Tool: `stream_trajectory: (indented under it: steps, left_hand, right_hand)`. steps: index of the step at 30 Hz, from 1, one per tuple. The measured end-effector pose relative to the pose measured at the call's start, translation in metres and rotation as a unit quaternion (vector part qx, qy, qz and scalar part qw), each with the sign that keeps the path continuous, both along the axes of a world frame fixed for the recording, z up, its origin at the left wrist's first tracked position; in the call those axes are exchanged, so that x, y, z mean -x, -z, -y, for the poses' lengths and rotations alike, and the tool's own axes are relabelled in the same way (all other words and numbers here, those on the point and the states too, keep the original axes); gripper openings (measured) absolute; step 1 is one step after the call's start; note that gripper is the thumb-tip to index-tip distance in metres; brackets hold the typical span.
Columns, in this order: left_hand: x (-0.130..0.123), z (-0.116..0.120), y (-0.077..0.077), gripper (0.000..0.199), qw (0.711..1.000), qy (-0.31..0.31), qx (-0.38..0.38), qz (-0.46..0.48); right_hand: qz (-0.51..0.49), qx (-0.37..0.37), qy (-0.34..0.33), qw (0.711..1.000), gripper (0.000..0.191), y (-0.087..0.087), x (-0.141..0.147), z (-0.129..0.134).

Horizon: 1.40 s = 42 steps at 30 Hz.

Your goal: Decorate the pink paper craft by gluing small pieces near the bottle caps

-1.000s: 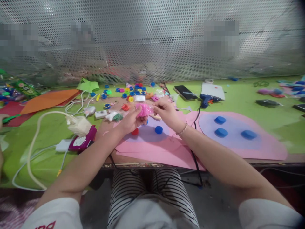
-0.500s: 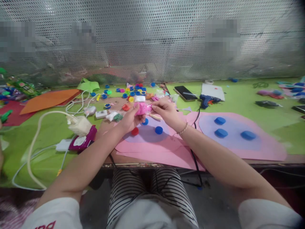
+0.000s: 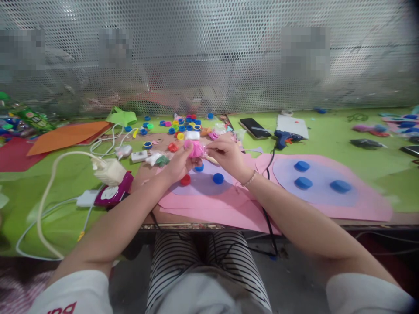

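Over the middle of the table I have a bright pink packet of what looks like modelling clay point(image 3: 194, 149) in clear crinkled plastic. My left hand point(image 3: 181, 162) grips its body between thumb and fingers. At the packet's right end, my right hand point(image 3: 225, 152) pinches the clear plastic. Below my hands lies a purple paper oval point(image 3: 204, 186) on pink paper point(image 3: 196, 202). A red cap point(image 3: 185, 180) and two blue caps point(image 3: 218, 178) rest on the oval, one blue cap partly hidden by my left fingers.
Several loose caps point(image 3: 172, 130) lie behind my hands. A blue glue gun point(image 3: 284, 138) and a phone point(image 3: 255, 127) are at back right. Another pink paper shape point(image 3: 373, 201) holds three blue caps. A purple power strip point(image 3: 113, 192) with cables stands left; a black cord runs under my right forearm.
My right fingers have shifted slightly at the packet's end, with its clear plastic still pinched. At the far left edge, a green object has gone out of view.
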State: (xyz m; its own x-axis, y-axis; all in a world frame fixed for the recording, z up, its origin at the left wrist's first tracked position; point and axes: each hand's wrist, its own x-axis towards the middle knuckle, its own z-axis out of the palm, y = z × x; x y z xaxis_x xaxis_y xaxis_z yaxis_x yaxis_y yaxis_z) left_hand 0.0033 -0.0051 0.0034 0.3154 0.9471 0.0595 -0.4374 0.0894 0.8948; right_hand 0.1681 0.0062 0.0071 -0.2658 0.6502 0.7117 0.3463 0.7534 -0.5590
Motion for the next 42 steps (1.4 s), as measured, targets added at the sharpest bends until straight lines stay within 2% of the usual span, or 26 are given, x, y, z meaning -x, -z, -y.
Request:
stream_trajectory:
  steps: [3,7,14,19,23,30,33,37,42]
  left_hand:
    - [-0.001,0.001,0.0,0.028,1.0,-0.013,-0.014,-0.009]
    - [-0.001,0.002,-0.001,0.028,0.999,-0.042,-0.009,-0.006]
    - [0.004,0.001,-0.002,0.018,0.999,-0.04,0.029,0.011]
    - [0.005,0.0,0.0,0.022,0.997,-0.042,0.058,0.008]
    - [0.005,-0.001,-0.001,0.021,0.997,-0.044,0.059,0.0]
    - [0.005,-0.001,-0.002,0.025,0.998,-0.038,0.046,-0.026]
    - [0.005,-0.001,-0.001,0.025,0.999,-0.021,0.028,-0.023]
    - [0.007,-0.001,-0.002,0.025,1.0,-0.004,0.018,-0.022]
    - [0.005,0.002,-0.004,0.023,0.999,0.01,0.028,-0.026]
  right_hand:
    - [0.032,-0.06,-0.023,0.997,0.012,0.002,0.0,0.0]
    - [0.091,-0.101,-0.086,0.987,0.019,0.002,0.0,0.002]
    - [0.16,-0.084,-0.121,0.976,0.024,0.001,-0.001,0.006]
    - [0.171,-0.067,-0.138,0.973,0.028,0.002,-0.005,0.0]
    - [0.168,-0.028,-0.16,0.972,0.03,0.005,-0.006,-0.005]
    - [0.122,0.129,-0.196,0.964,0.033,0.002,-0.01,-0.002]
    - [0.06,0.15,-0.176,0.971,0.028,0.001,-0.008,-0.002]
    - [-0.04,0.107,-0.09,0.989,0.017,0.003,-0.001,-0.003]
    - [-0.022,0.043,-0.035,0.998,0.012,0.004,0.004,-0.001]
